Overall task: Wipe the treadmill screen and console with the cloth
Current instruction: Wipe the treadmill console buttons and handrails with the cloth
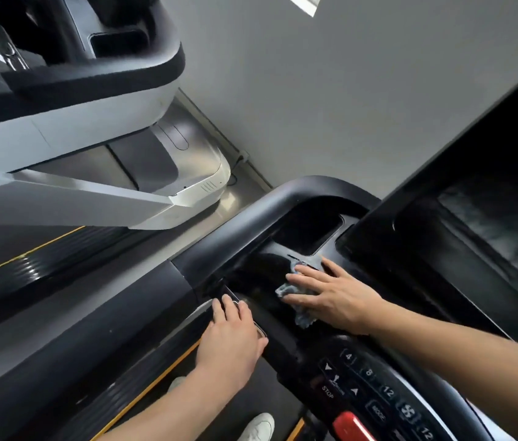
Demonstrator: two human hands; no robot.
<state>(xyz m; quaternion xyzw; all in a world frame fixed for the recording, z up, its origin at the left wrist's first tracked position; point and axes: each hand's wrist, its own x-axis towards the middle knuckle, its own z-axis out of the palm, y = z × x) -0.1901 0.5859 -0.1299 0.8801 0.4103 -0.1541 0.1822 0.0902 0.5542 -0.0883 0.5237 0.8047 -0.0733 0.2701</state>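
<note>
Right hand [335, 296] flat, fingers [302, 276] straight and spread, pressing crumpled grey-blue cloth [296, 292] onto glossy black treadmill console [261, 272]. Cloth under fingers and palm, edges showing beyond fingertips and below hand. Left hand [232, 335] resting on console edge, fingers loosely together, holding nothing. Dark screen [474, 224] upper right of cloth.

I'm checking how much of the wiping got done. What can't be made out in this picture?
Head view only:
- Cloth: mostly hidden under the right hand, which presses it flat.
- Screen: cut off by the right edge; streaks or reflections, cannot tell.
- Console left end: partly covered by the left hand.
- Button labels: some too small and blurred.
</note>
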